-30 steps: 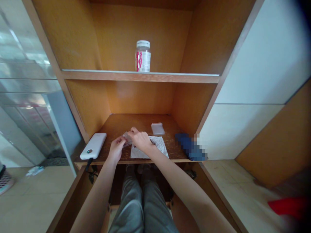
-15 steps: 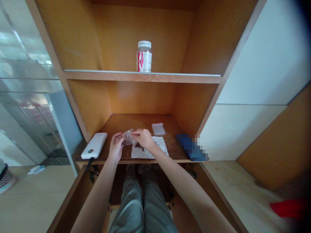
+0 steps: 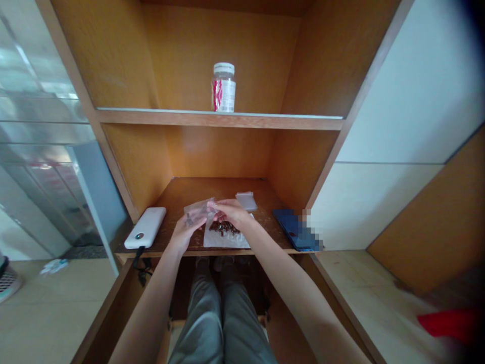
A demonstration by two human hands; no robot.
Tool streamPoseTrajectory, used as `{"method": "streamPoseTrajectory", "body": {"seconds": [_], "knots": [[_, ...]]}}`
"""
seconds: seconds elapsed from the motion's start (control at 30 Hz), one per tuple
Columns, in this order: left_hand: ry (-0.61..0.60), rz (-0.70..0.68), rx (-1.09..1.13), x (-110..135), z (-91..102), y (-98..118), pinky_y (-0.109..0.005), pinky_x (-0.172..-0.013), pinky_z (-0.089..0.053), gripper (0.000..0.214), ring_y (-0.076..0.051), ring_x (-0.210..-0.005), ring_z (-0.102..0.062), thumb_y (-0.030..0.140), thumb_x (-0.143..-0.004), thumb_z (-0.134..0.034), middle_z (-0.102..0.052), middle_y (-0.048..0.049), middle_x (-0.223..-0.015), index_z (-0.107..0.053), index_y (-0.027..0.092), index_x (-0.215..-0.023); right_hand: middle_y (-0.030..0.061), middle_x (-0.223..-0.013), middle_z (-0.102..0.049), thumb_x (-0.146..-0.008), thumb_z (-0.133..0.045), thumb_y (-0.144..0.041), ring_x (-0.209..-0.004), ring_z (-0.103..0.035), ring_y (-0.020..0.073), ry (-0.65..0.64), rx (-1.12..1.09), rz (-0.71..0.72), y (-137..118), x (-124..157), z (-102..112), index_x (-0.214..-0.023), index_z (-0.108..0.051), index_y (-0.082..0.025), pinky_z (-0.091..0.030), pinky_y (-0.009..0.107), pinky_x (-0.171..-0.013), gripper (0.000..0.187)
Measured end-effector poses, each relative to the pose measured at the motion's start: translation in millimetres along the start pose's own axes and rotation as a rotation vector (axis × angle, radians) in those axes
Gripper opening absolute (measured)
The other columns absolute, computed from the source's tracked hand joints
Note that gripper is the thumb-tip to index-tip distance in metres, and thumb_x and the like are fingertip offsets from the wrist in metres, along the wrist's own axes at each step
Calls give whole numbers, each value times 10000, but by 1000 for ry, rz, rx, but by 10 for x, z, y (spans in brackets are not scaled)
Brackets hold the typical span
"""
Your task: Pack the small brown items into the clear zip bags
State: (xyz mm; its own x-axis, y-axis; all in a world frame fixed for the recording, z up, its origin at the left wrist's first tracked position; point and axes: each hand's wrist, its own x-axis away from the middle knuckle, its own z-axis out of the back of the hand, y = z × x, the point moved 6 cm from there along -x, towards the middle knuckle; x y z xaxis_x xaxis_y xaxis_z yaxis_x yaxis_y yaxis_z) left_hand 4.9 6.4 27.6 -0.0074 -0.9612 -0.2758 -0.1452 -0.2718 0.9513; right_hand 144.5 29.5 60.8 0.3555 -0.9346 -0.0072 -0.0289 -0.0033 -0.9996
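Fingers of the left hand (image 3: 185, 232) curl around, and those of the right hand (image 3: 233, 213) pinch, a small, clear, thin plastic bag (image 3: 197, 210) between them, below-left of frame centre, beside glossy dark-brown pieces (image 3: 226, 228) on crumpled white paper (image 3: 226, 241).

Brown pieces (image 3: 226, 228) partly hidden, basket (image 3: 9, 284) cropped

Before me, small pieces (image 3: 227, 228) lie on a sheet (image 3: 228, 242), a packet (image 3: 246, 201) behind it. A power bank (image 3: 147, 227) lies to my left, a phone (image 3: 290, 226) to my right; a jar (image 3: 223, 92) stands on the upper shelf (image 3: 223, 120).
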Motion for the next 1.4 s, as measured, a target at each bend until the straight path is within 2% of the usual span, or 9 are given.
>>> {"method": "streamPoseTrajectory", "body": {"seconds": [0.2, 0.4, 0.6, 0.8, 0.97, 1.07, 1.17, 1.23, 1.4], "knots": [[-140, -57, 81, 54, -116, 74, -337, -831, -436, 549, -231, -1020, -548, 207, -605, -707, -561, -116, -1174, -529, 193, -1124, -4, -579, -583, -735, -618, -333, -438, -476, 53, -36, -113, -75, 169, -46, -62, -753, -619, -121, -382, 166, -432, 213], [-52, -73, 137, 47, -35, 33, -301, -777, -445, 589, -229, -1062, -526, 212, -651, -684, -547, -94, -1195, -428, 238, -1180, -15, -531, -560, -702, -651, -349, -424, -477, 64, -69, -193, -64, 209, -47, -74, -712, -614, -123, -360, 181, -411, 229], [-60, -29, 207, 33, -19, -10, -267, -708, -438, 433, -193, -958, -578, 223, -677, -667, -588, -66, -1113, -480, 228, -1067, 1, -515, -573, -667, -672, -391, -418, -486, 74, -91, -141, -77, 229, -46, -79, -711, -628, -122, -350, 186, -386, 276], [-46, 7, 317, -3, -4, -46, -297, -758, -441, 328, -179, -906, -606, 188, -660, -679, -636, -47, -1004, -523, 196, -948, 22, -535, -606, -687, -634, -428, -423, -505, 83, -111, -103, -43, 210, -29, -100, -771, -658, -146, -354, 181, -365, 295], [-5, 74, 373, -26, 59, -105, -320, -831, -430, 292, -172, -912, -614, 204, -676, -670, -652, -54, -993, -538, 177, -935, 55, -699, -663, -693, -608, -415, -460, -538, 94, 123, -75, 35, 130, -42, 156, -810, -664, -162, -321, 179, -339, 284], [-8, 83, 368, -33, 74, -122, -332, -863, -417, 298, -178, -926, -614, 223, -675, -674, -653, -72, -1007, -544, 166, -938, 63, -845, -672, -696, -582, -423, -540, -572, 102, 374, -157, 155, 112, -66, 450, -844, -652, -176, -381, 188, -399, 296], [-7, 84, 367, -35, 76, -127, -338, -874, -411, 300, -183, -935, -612, 225, -670, -678, -654, -75, -1012, -550, 165, -935, 71, -914, -667, -723, -529, -437, -707, -611, 129, 622, -222, 235, 217, -52, 731, -862, -642, -172, -463, 219, -551, 320], [-4, 87, 370, -34, 75, -125, -342, -883, -405, 290, -183, -936, -612, 222, -671, -677, -655, -73, -1010, -554, 166, -928, 83, -964, -658, -737, -507, -428, -814, -616, 154, 688, -245, 259, 339, -37, 835, -878, -635, -157, -481, 260, -671, 331], [18, 98, 369, -25, 74, -118, -348, -883, -404, 272, -183, -922, -617, 208, -662, -681, -663, -70, -984, -561, 161, -902, 77, -1036, -640, -758, -477, -415, -970, -587, 188, 712, -250, 262, 663, 44, 885, -913, -630, -163, -438, 322, -850, 334]]}}
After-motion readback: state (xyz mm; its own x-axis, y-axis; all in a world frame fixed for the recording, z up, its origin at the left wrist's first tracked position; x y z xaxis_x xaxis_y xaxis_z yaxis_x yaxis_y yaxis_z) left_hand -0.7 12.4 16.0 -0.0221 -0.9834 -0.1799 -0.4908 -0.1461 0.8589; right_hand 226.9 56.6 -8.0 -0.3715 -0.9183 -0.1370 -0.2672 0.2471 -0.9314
